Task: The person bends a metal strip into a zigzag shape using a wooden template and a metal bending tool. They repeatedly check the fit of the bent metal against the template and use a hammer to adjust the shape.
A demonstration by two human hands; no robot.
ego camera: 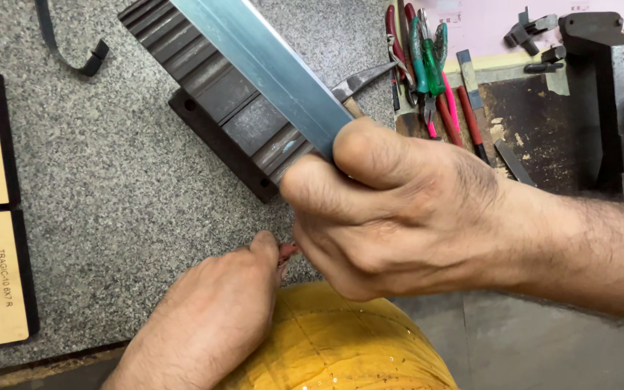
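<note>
While right hand (391,209) clamps end of long metal strip (269,68), strip lies angled across ridged dark block (218,94) on speckled worktop (110,188). Step, by look: lining strip up against block grooves. Next move likely calls for steady pressure, strip kept flat. Right grip: fingers fully curled, closed on strip. Left hand (211,318): fingertips pinched on small reddish piece (288,250), near block's lower corner. Pliers and screwdrivers (427,65) well apart.
</note>
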